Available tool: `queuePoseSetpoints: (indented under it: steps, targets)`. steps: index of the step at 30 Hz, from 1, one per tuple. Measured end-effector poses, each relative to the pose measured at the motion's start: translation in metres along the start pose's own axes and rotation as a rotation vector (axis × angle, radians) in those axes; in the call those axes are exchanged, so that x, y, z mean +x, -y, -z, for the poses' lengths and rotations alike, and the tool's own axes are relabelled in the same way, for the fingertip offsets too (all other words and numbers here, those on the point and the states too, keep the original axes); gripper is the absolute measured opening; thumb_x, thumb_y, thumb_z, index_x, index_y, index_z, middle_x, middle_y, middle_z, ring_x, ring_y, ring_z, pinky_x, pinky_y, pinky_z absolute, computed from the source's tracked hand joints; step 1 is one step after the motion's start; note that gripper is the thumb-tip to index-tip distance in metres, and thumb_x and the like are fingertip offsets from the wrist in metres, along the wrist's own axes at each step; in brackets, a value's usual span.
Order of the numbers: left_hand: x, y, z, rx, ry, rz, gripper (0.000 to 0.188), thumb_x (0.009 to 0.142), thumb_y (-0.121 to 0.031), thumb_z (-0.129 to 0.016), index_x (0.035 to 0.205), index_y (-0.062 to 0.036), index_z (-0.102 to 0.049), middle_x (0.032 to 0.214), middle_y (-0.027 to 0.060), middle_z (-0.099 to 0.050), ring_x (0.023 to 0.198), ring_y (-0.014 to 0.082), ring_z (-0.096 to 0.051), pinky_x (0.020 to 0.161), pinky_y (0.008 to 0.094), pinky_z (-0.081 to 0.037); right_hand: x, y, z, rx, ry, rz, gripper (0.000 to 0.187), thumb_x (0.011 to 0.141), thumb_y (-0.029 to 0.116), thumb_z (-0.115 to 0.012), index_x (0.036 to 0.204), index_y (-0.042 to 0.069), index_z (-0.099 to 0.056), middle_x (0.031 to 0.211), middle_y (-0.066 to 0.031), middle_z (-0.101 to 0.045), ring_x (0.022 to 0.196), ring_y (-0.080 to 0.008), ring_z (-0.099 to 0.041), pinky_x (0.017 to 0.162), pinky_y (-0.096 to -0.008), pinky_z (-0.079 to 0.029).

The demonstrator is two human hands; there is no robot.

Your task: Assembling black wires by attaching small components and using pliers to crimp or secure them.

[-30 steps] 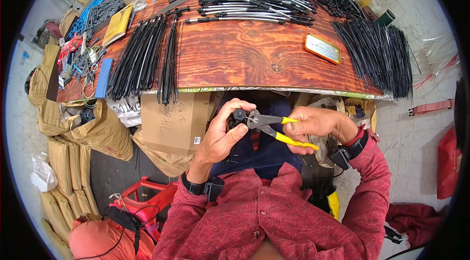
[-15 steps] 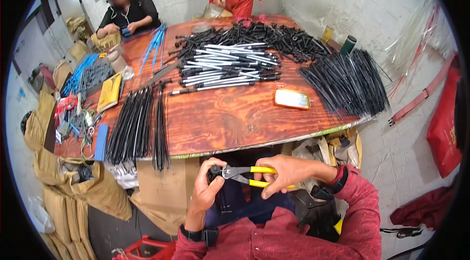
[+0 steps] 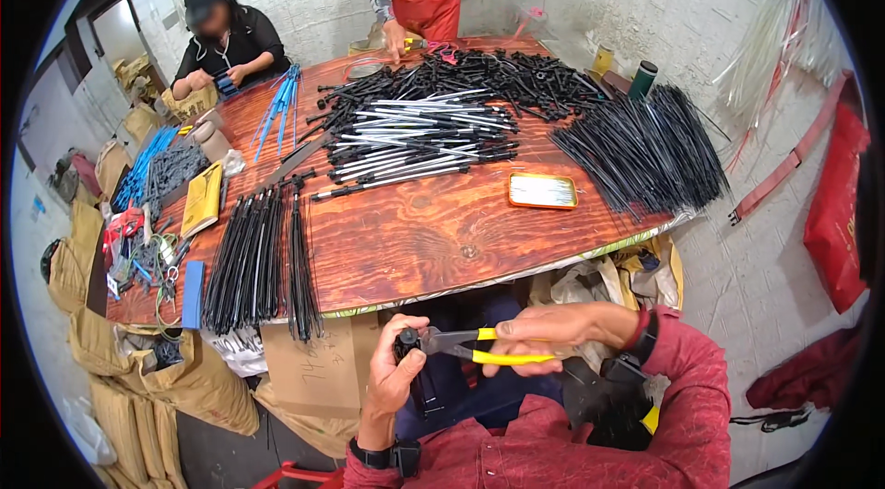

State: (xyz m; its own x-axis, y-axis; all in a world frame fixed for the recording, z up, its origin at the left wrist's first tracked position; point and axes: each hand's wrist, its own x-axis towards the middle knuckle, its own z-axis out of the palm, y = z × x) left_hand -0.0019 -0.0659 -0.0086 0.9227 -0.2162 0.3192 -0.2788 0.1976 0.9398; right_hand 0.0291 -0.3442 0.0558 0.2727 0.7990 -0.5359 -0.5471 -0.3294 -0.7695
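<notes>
Just in front of my body, over my lap, my left hand (image 3: 389, 377) is closed round a slim black plastic part with a round end (image 3: 407, 340) turned up toward me. The rest of that part runs down below my fingers, partly hidden. My right hand (image 3: 562, 334) grips pliers with yellow handles (image 3: 514, 359) and grey metal jaws. The jaws point left and reach the part beside its round end. Whether they bite on it I cannot tell.
Beyond my hands stands a wooden table (image 3: 442, 249). On it lie black rods (image 3: 249, 259), silver-and-black rods (image 3: 415, 134), black fittings (image 3: 516, 74), thin black strips (image 3: 650, 153) and an orange-rimmed tin (image 3: 542, 191). Across it are a seated person (image 3: 235, 37) and someone in a red apron (image 3: 429, 5).
The black part's round end now faces up more, with the pliers still against it. The apron wearer has stretched one arm rightward and lowered the other hand to the table. My view has shifted slightly.
</notes>
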Motion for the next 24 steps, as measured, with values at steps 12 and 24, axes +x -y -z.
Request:
queuePoseSetpoints:
  steps: [12, 24]
  targets:
    - [0.000, 0.017, 0.007, -0.148, -0.137, 0.130, 0.042, 0.093, -0.029, -0.071, 0.123, -0.0021, -0.057, 0.111, 0.0014, -0.053, 0.095, 0.0105, -0.048, 0.089, 0.0255, -0.038, -0.004, 0.012, -0.010, -0.879, -0.632, 0.419, 0.063, 0.084, 0.048, -0.079, 0.121, 0.002, -0.057, 0.077, -0.0073, -0.064, 0.067, -0.0211, -0.066, 0.057, -0.0369, -0.051]
    - [-0.001, 0.001, -0.001, -0.070, -0.029, 0.064, 0.042, 0.095, -0.019, -0.066, 0.130, 0.0020, -0.056, 0.114, 0.0064, -0.053, 0.103, 0.0144, -0.050, 0.096, 0.0291, -0.039, 0.015, -0.031, 0.007, 0.248, 0.132, 0.018, 0.087, 0.102, 0.072, -0.029, 0.122, -0.007, -0.060, 0.066, -0.0018, -0.049, 0.046, -0.0103, -0.044, 0.042, -0.0251, -0.036]
